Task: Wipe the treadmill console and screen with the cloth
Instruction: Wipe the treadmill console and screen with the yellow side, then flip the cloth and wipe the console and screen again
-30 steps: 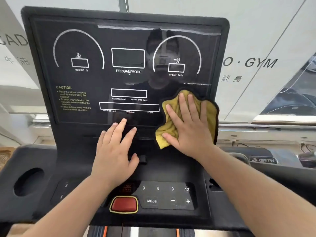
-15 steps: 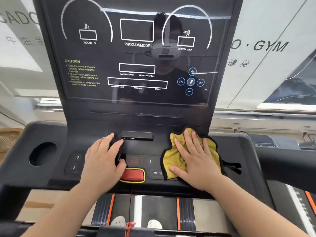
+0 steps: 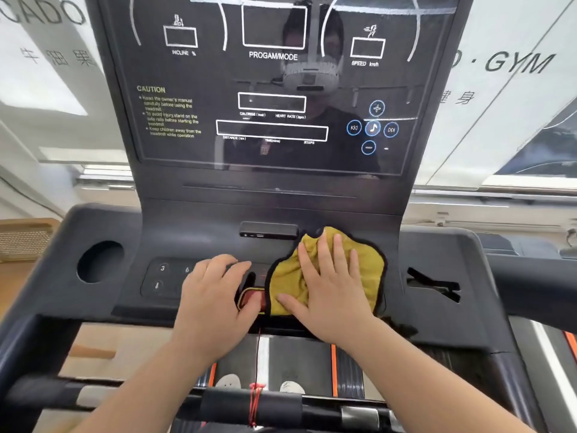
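The right hand (image 3: 331,289) lies flat with fingers spread, pressing the yellow cloth (image 3: 288,278) onto the console (image 3: 125,295) at the middle of its front edge. The left hand (image 3: 212,295) rests flat just left of the cloth, fingers straight, thumb beside the red button (image 3: 251,300). The dark screen (image 3: 281,157) rises from the console's back edge. A round cup hole (image 3: 100,260) sits near the left corner.

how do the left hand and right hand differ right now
The right hand presses down on the yellow cloth with fingers spread; the left hand rests bare on the console, fingers closer together. The left hand lies by the number keys; the right hand reaches further up the console. Both are palm down.
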The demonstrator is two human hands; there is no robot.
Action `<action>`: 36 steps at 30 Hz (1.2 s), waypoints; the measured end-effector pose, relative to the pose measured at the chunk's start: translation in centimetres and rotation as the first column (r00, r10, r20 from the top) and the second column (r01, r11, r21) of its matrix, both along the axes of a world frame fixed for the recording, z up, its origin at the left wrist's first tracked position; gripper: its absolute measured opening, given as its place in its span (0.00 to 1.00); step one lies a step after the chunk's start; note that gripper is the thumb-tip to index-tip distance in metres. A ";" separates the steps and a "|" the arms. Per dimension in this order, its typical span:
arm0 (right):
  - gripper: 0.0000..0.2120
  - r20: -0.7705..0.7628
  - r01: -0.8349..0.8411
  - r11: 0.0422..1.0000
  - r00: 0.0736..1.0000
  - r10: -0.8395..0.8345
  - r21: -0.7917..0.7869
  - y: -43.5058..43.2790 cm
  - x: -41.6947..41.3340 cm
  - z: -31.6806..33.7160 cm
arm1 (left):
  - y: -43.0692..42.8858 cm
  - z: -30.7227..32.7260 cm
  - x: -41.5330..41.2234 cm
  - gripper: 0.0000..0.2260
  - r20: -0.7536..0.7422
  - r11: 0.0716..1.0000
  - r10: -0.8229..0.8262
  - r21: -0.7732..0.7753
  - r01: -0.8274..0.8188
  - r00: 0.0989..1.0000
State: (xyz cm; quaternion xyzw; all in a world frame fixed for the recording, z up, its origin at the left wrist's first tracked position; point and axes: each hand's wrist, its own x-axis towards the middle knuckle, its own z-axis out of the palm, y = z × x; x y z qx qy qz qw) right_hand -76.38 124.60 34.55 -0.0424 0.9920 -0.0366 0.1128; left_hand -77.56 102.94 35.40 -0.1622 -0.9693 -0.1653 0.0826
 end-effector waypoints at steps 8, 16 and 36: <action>0.33 -0.342 0.059 0.995 0.936 -0.084 -0.082 4.5 0.5 1.7 | 5.7 -0.1 -1.1 0.21 0.072 0.966 -0.164 -0.191 0.175 0.984; 0.09 -0.142 0.128 0.989 0.983 -0.117 0.068 5.5 0.0 4.5 | 6.7 0.8 -1.8 0.21 0.156 0.963 -0.083 -0.242 0.120 0.984; 0.13 -0.710 -0.184 0.878 0.670 -0.216 -0.441 12.1 -1.0 18.6 | 10.2 16.8 -5.0 0.05 -0.257 0.813 -0.145 0.519 0.263 0.956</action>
